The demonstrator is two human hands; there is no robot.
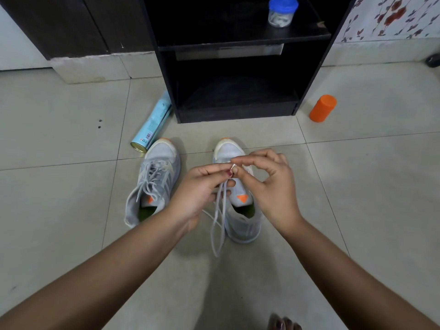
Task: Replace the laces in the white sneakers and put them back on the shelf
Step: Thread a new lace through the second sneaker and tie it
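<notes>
Two bare forearms reach out from the bottom of the view over a pale tiled floor [71, 110], toward a low black wooden shelf unit [164, 75] whose lower bay stands open straight ahead. On the tiles in front of it sit the two white mesh sneakers with orange toe tips, side by side, toes pointing at the shelf. The left sneaker [154, 177] is already laced, its ends lying loose over the tongue. The right sneaker [240, 206] lies under the hands, its long axis running away from the person, heel nearest.

Both hands meet above that shoe's forefoot. The left hand [202, 184] is closed around the pale grey flat shoelace [219, 225], which hangs down from its fingers in a long loop past the heel onto the tiles. The right hand [269, 182] pinches the lace's tip between thumb and forefinger, other fingers spread. I cannot tell whether the lace is threaded through any eyelet yet, since the hands hide the front of the shoe.

To my eye the next move turns on this: the tip sits directly over the toe-end eyelets, so the right hand, the nearer one, needs only to angle it downward.

A light blue spray can [152, 122] lies left of the shelf, an orange plastic bottle [323, 108] stands to its right.
</notes>
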